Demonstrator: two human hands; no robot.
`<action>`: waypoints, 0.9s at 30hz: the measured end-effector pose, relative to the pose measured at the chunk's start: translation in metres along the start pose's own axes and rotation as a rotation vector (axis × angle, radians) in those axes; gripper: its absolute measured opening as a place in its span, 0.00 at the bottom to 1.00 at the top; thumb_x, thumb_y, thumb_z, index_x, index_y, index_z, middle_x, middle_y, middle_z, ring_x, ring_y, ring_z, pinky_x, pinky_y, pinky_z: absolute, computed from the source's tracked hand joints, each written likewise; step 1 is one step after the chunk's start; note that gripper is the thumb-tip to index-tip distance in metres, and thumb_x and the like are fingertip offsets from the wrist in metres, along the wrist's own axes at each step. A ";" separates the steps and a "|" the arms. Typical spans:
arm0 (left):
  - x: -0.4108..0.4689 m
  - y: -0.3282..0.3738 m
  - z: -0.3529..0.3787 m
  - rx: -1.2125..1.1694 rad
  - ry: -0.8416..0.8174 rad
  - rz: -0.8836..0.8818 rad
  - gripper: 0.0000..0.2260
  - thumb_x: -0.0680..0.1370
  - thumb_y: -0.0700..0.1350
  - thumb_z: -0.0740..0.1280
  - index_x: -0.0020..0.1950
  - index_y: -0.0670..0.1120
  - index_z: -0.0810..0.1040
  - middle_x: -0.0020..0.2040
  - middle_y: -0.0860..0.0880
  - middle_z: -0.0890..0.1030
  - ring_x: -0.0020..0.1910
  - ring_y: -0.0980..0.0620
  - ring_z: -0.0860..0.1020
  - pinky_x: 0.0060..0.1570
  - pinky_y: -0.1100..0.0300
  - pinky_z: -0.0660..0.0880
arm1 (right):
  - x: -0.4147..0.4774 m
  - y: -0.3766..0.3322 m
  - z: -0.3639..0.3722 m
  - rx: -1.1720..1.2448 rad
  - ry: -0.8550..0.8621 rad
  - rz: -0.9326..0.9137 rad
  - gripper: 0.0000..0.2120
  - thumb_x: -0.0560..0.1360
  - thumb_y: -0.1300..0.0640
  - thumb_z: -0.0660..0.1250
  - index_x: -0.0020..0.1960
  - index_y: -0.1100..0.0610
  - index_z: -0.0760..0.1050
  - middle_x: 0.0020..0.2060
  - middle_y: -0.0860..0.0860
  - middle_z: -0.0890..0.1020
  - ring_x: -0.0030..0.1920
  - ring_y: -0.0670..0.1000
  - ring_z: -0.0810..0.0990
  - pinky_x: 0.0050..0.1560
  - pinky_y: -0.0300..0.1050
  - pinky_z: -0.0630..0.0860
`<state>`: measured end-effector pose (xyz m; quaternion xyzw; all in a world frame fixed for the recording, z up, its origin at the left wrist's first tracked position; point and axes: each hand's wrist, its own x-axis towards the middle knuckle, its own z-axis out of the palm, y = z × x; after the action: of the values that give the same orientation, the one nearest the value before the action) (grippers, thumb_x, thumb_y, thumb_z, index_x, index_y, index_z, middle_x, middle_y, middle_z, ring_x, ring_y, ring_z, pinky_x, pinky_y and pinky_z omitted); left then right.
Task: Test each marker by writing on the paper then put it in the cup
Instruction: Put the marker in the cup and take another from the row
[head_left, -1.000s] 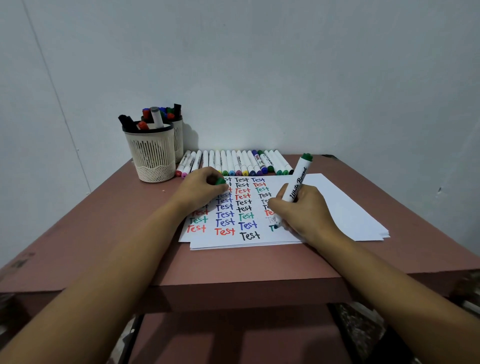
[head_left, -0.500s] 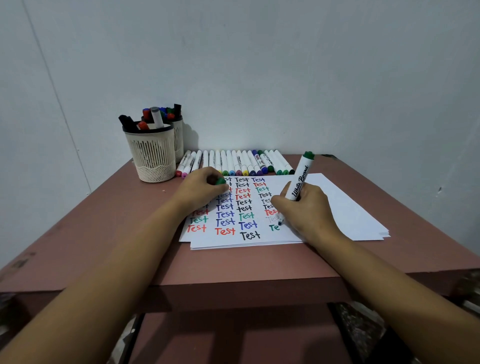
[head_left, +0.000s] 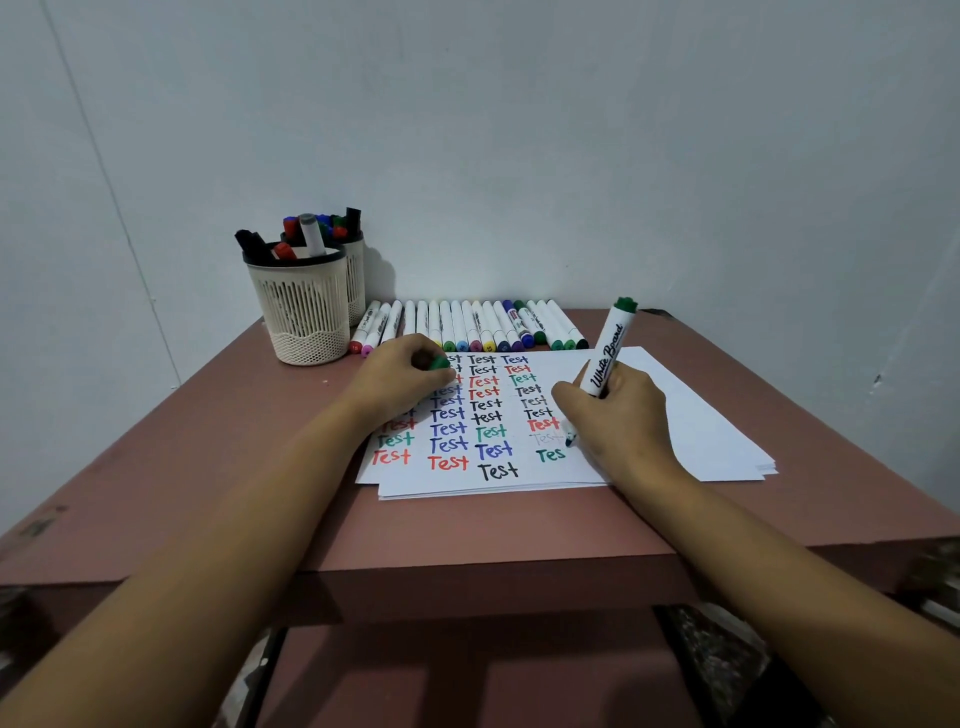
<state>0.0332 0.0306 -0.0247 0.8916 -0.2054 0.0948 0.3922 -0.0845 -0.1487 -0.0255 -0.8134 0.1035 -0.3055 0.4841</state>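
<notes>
My right hand (head_left: 618, 421) grips a white whiteboard marker with a green end (head_left: 609, 351), its tip down on the paper (head_left: 691, 431) beside a green "Tes". Columns of coloured "Test" words cover the sheet's left half. My left hand (head_left: 400, 382) rests on the paper and holds the green cap (head_left: 439, 362) in curled fingers. A cream slotted cup (head_left: 304, 312) with several markers stands at the back left, a second cup (head_left: 356, 275) behind it. A row of several white markers (head_left: 467, 327) lies along the wall.
The paper stack lies on a reddish-brown table (head_left: 208, 467) pushed against a white wall. The table's front edge runs below my forearms. The right half of the sheet is blank.
My right hand and the marker have shifted slightly right along the green word, adding letters. My left hand has stayed put with the cap.
</notes>
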 end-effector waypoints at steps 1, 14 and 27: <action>0.000 0.000 0.000 -0.002 -0.002 -0.001 0.11 0.74 0.47 0.71 0.54 0.45 0.78 0.49 0.51 0.76 0.47 0.54 0.74 0.43 0.64 0.67 | 0.000 0.000 0.000 -0.020 -0.006 -0.004 0.14 0.71 0.62 0.66 0.30 0.57 0.65 0.25 0.49 0.71 0.26 0.46 0.68 0.24 0.32 0.62; 0.002 -0.003 0.000 -0.014 -0.010 -0.009 0.09 0.74 0.47 0.71 0.52 0.47 0.77 0.50 0.49 0.79 0.49 0.51 0.76 0.46 0.61 0.70 | -0.001 -0.002 -0.001 -0.016 -0.056 0.035 0.17 0.72 0.62 0.66 0.28 0.56 0.64 0.24 0.46 0.72 0.26 0.45 0.69 0.23 0.33 0.62; -0.001 0.006 -0.002 0.028 -0.004 0.036 0.12 0.79 0.45 0.63 0.61 0.43 0.78 0.53 0.47 0.80 0.48 0.53 0.75 0.47 0.62 0.67 | 0.010 0.005 0.000 0.236 0.018 0.221 0.13 0.71 0.60 0.65 0.32 0.56 0.63 0.28 0.54 0.70 0.29 0.52 0.67 0.33 0.46 0.66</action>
<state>0.0293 0.0285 -0.0200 0.8932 -0.2210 0.1031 0.3777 -0.0759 -0.1566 -0.0259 -0.7318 0.1598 -0.2678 0.6060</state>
